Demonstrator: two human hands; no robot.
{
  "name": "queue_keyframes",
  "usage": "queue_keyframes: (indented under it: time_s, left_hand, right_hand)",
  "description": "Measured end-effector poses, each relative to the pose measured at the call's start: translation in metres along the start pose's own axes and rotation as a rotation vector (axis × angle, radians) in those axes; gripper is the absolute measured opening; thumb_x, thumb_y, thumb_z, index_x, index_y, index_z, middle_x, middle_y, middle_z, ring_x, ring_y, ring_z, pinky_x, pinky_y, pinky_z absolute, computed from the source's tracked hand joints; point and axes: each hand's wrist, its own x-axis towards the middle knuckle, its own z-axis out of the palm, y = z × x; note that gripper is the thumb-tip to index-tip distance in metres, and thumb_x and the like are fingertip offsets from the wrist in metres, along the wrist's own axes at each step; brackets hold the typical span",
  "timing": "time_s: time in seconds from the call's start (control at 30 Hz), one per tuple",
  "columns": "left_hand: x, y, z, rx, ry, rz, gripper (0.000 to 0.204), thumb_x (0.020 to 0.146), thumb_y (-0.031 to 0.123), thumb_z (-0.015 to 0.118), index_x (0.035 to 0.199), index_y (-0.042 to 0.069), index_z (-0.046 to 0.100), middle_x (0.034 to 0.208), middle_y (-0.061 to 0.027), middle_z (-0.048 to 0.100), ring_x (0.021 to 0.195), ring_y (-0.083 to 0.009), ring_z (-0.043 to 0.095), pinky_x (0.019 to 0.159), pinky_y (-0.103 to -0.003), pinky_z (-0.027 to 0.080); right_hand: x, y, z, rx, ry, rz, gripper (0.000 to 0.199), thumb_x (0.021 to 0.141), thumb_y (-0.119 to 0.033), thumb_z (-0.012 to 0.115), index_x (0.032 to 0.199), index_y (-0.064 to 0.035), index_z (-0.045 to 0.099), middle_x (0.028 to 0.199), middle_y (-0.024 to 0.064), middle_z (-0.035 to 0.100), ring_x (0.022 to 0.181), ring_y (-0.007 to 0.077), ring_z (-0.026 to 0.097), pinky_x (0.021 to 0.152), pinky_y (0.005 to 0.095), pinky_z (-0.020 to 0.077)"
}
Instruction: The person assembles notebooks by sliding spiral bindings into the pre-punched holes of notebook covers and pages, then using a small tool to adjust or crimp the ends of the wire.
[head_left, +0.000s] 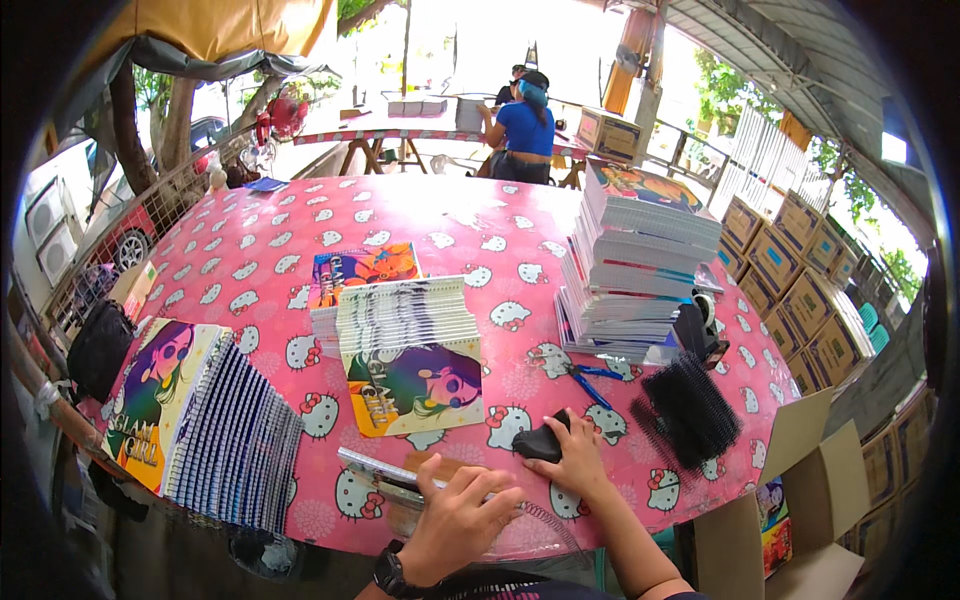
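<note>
Left hand (462,518) has a closed grip pressing down on a thin booklet (385,470) at the bottom middle of the frame, whose long axis runs from left up-frame toward lower right, with a wire spiral (548,520) poking out from under the hand toward the lower right. Right hand (575,455) sits just right of it with its grip curled over a small black thing (538,443) on the pink table (300,230), so the left hand is the one nearer the booklet. Further out there's a fanned stack of notebooks (410,345) up-frame, blue-handled scissors (585,380), and black comb bindings (690,405) off to the right.
</note>
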Motion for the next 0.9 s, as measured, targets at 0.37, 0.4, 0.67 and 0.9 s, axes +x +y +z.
queue_keyframes:
  time_s: [0.37,0.4,0.67,0.9]
  left_hand:
    - [0.001,-0.002,-0.002,-0.061,-0.04,-0.082,0.013,0.085,0.029,0.064,0.094,0.019,0.066,0.084,0.0059,0.06,0.083,-0.0134,0.057,0.101,-0.052,0.018]
    - [0.001,-0.002,-0.002,-0.07,-0.022,-0.077,0.013,0.085,0.028,0.064,0.094,0.019,0.066,0.084,0.0059,0.06,0.083,-0.0134,0.057,0.101,-0.052,0.018]
    - [-0.003,-0.012,-0.019,-0.058,0.024,-0.172,0.039,0.072,0.031,0.076,0.107,0.018,0.064,0.082,0.0059,0.061,0.083,-0.0152,0.058,0.101,-0.051,0.019]
    - [-0.01,-0.015,-0.018,-0.065,0.058,-0.202,0.054,0.066,0.023,0.081,0.115,0.014,0.061,0.076,0.006,0.062,0.079,-0.0158,0.06,0.101,-0.048,0.02]
  right_hand:
    - [-0.022,-0.006,-0.005,1.541,-0.542,0.004,0.085,0.081,-0.069,0.054,0.125,0.0035,0.052,0.112,0.0085,0.059,0.091,0.0129,0.054,0.079,0.0279,0.0433]
    - [-0.021,-0.004,-0.009,1.569,-0.595,0.004,0.084,0.081,-0.068,0.055,0.125,0.0037,0.052,0.112,0.009,0.06,0.092,0.0139,0.055,0.081,0.0287,0.0433]
    - [-0.001,-0.022,-0.068,1.484,-0.6,-0.351,0.066,0.084,-0.056,0.059,0.112,0.0042,0.064,0.119,0.0162,0.06,0.105,0.0254,0.058,0.089,0.0369,0.0447]
    - [0.017,-0.039,-0.09,1.038,-0.649,-0.46,0.04,0.083,-0.041,0.065,0.112,-0.0147,0.069,0.122,0.0194,0.059,0.107,0.0286,0.055,0.091,0.0392,0.0431]
